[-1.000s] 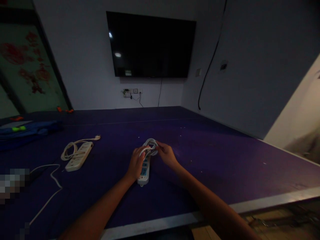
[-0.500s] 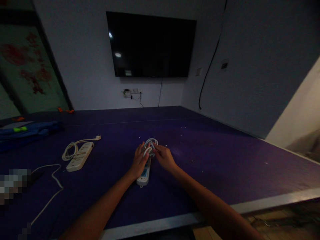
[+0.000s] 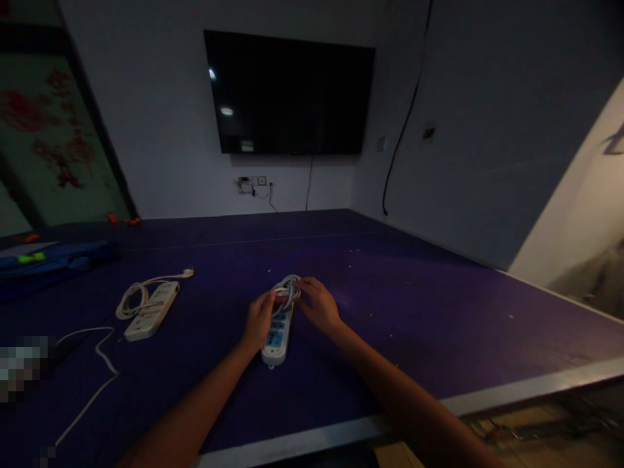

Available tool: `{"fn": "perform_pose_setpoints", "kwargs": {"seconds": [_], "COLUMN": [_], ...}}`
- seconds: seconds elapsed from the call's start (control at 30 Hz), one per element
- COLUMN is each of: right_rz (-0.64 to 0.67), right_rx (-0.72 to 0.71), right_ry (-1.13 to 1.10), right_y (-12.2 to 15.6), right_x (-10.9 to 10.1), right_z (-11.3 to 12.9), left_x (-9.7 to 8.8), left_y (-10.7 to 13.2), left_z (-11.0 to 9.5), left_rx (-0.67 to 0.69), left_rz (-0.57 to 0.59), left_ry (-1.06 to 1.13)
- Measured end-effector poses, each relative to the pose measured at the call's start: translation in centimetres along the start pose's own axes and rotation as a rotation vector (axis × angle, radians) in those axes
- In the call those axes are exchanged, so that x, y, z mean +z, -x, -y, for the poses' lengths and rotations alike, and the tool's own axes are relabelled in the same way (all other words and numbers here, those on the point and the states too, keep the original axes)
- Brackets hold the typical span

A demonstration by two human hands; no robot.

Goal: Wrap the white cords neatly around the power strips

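A white power strip with blue socket faces lies on the purple surface in front of me. Its pale cord is gathered in loops over the far end of the strip. From the left, my left hand pinches the near side of the loops between thumb and fingers. My right hand grips the loops from the right, its fingertips bent onto the cord. The far end of the strip is partly hidden under the coil and the fingers.
A second white power strip with its coiled cord lies to the left. Beyond it is a pile of blue cloth. A loose white cable runs along the left. The purple surface ends at a pale front edge.
My left hand has shifted slightly left and down off the strip's middle, uncovering more blue sockets. The cord loops sit a little lower and flatter. The whole view has shifted slightly.
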State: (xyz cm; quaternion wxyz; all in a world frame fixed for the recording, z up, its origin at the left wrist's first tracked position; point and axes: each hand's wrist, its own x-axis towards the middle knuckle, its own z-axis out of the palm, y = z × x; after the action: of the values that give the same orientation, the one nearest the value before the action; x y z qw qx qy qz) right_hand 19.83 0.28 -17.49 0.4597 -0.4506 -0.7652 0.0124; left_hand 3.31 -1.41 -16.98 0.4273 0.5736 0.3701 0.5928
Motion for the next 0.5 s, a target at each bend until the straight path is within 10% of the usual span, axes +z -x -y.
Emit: {"fn": "perform_pose_setpoints", "kwargs": {"seconds": [0.5], "right_rz": [-0.044], "right_rx": [-0.082], "right_ry": [0.259], "right_y": [0.1], "right_x": [-1.5], "right_z": [1.2], "left_x": [-0.9], "left_y": [-1.0], "left_z": [-1.1], "left_rx": [-0.265], "left_rz": [-0.066], "left_ry": [0.279]}}
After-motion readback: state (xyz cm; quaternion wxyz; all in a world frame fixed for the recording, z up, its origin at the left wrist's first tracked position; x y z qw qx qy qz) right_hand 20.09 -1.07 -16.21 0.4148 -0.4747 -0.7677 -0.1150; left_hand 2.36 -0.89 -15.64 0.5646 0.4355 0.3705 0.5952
